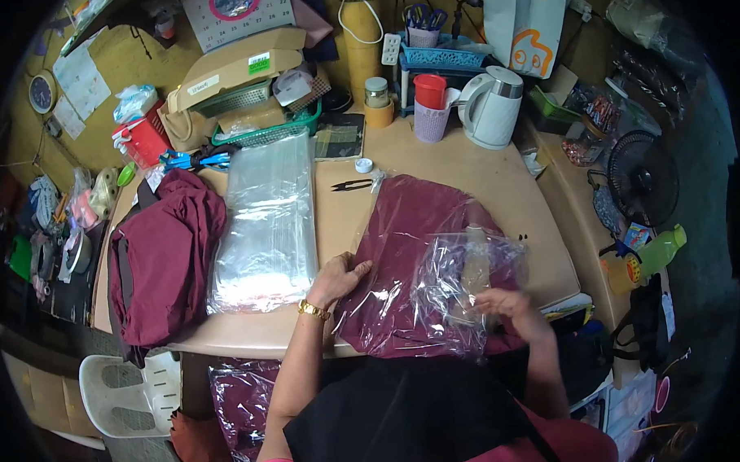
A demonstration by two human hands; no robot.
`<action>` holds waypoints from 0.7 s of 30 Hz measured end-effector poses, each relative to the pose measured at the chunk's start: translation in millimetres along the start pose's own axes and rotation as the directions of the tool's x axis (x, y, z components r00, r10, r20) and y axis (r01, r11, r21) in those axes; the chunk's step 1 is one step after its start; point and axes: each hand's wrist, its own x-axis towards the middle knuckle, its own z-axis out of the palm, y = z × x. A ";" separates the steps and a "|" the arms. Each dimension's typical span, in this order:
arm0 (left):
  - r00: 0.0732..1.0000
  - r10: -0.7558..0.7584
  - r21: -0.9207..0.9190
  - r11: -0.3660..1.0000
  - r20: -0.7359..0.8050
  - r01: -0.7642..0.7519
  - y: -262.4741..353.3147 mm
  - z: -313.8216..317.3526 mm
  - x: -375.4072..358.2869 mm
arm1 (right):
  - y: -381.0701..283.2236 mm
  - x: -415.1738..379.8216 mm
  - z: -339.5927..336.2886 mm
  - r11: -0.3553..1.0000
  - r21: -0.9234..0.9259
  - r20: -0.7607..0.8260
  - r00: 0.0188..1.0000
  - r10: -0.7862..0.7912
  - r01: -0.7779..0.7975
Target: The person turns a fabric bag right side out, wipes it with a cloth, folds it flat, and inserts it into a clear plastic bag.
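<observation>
A maroon garment (pixel 410 221) lies on the table in front of me, with a clear plastic bag (pixel 449 281) around or over it, crumpled and shiny on the right. My left hand (pixel 340 279) is at the garment's left edge, its thumb on top and its fingers closed on the bag's edge. Over the crumpled plastic at the right is my right hand (pixel 507 306), fingers stretched out and slightly blurred. Left of the garment is a stack of clear plastic bags (pixel 264 218). Further left, another maroon garment (pixel 167 254) lies in a loose pile.
Black thread snips (pixel 352 185) and a small white round container (pixel 364 164) lie beyond the garment. A white kettle (pixel 490 109), a red cup (pixel 429 90) and a green basket (pixel 269 135) line the back. A black fan (pixel 644 178) stands right; a white chair (pixel 131 394) is below left.
</observation>
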 end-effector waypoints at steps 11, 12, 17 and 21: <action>0.835 0.032 -0.295 0.927 -0.550 -0.230 13.0 -131.0 -37.9 | -124.0 86.7 -6.4 0.792 -0.462 -0.447 0.666 -0.597 0.400; 0.820 0.104 -0.130 0.969 -0.562 -0.212 -0.4 -148.2 -52.2 | -118.9 84.6 -16.1 0.792 -0.458 -0.446 0.667 -0.597 0.402; 0.831 -0.264 -0.373 0.925 -0.490 0.074 -59.1 -112.4 -115.7 | -8.2 69.1 -78.1 0.969 -0.230 -0.658 0.748 -0.085 -0.092; 0.892 -0.286 -0.516 0.854 -0.351 0.070 -122.0 -101.2 -140.3 | 69.7 24.3 -133.6 0.975 0.018 -0.630 0.759 -0.160 0.220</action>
